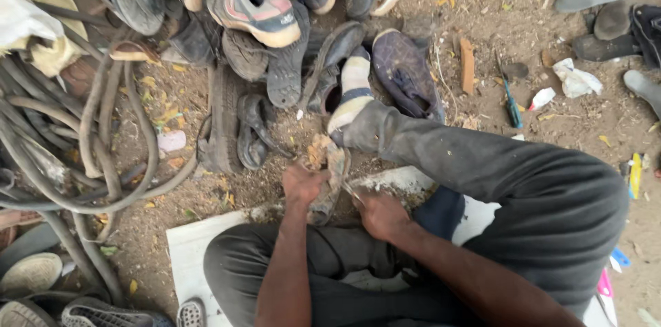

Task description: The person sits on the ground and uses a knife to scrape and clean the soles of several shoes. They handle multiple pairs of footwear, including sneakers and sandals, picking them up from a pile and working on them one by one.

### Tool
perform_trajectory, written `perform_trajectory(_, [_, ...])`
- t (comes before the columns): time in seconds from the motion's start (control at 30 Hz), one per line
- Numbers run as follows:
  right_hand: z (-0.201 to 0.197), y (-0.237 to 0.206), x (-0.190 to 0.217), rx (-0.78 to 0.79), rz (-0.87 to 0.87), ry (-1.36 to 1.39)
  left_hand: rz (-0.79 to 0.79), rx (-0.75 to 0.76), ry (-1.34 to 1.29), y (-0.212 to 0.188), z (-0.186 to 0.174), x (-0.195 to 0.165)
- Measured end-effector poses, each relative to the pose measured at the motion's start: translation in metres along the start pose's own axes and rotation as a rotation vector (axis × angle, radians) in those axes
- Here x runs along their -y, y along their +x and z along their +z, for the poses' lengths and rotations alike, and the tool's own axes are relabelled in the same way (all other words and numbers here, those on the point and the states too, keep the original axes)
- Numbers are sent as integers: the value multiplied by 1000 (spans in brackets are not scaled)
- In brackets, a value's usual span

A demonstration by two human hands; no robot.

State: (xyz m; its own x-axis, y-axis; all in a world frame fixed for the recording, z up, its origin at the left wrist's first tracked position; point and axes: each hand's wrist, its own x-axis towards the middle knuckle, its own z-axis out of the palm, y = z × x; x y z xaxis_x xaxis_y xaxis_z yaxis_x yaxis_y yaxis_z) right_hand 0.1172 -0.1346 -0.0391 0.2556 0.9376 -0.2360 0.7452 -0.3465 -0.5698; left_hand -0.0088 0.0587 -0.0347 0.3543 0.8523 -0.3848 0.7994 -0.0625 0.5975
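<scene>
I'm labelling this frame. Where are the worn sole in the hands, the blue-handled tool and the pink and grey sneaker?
worn sole (329, 174), head view, on its dirty middle between the hands.
blue-handled tool (511, 108), head view, on the handle.
pink and grey sneaker (256, 16), head view, on its side panel.

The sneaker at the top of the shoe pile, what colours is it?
The sneaker is grey and salmon pink with a cream sole, head view.

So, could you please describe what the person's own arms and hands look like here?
Both forearms are bare, with no sleeves, gloves, watch or rings in view. The left hand and right hand look dusty. Dark grey, dust-marked trousers cover the legs.
</scene>
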Motion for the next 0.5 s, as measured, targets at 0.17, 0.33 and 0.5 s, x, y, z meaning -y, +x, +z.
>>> perform_trajectory(0.17, [-6,-28,5,199,122,-69,-165,18,-80,8,1,9])
perform_trajectory(0.33, [-6,-9,13,165,91,-20,126,-151,-97,10,1,22])
perform_trajectory(0.5, [-10,29,9,186,30,-159,-15,-241,-119,18,2,17])
